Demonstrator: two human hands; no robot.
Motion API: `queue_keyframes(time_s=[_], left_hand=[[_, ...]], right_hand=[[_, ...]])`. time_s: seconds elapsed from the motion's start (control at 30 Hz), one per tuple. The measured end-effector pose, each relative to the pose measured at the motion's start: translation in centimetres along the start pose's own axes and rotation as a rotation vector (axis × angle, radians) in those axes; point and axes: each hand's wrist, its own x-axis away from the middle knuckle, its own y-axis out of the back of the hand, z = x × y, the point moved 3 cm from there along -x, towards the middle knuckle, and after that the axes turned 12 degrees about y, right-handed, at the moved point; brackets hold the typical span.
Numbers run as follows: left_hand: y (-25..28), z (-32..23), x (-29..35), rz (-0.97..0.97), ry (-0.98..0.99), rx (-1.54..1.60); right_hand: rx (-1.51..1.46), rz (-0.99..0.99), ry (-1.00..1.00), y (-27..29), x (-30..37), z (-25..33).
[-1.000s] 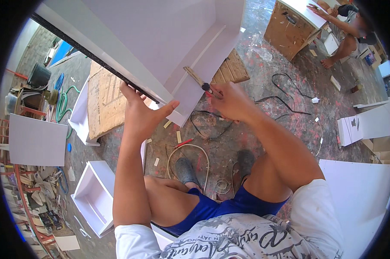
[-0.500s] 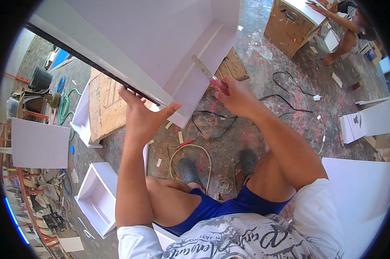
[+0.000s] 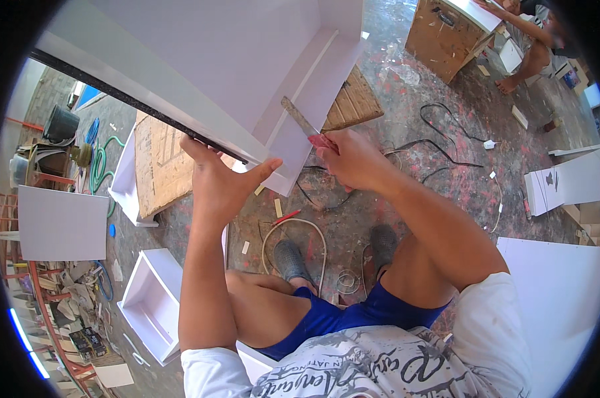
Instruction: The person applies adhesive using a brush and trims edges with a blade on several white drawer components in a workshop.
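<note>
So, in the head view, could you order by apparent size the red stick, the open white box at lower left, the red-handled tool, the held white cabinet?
Held white cabinet
Open white box
Red-handled tool
Red stick

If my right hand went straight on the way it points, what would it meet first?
Likely the white box: the right hand points a red-handled tool over it; the tip may touch, but depth is unclear.

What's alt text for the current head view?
A person's right hand holds a red-handled, flat-bladed tool at a large open white box, whose black-edged near corner the left hand holds. A smaller white box and a black cable lie on the stained floor; another person is at upper right.
</note>
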Motion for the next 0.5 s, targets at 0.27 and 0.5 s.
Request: queue_keyframes(time_s=[0.27, 0.5], left_hand=[[-0.2, 0.2, 0.0, -0.019, -0.040, 0.014], [0.0, 0.3, -0.1, -0.055, -0.119, -0.013]], right_hand=[[-0.058, -0.067, 0.151, -1.5, -0.9, 1.3], [0.025, 0.064, 0.011, 0.0, 0.2, 1.3]])
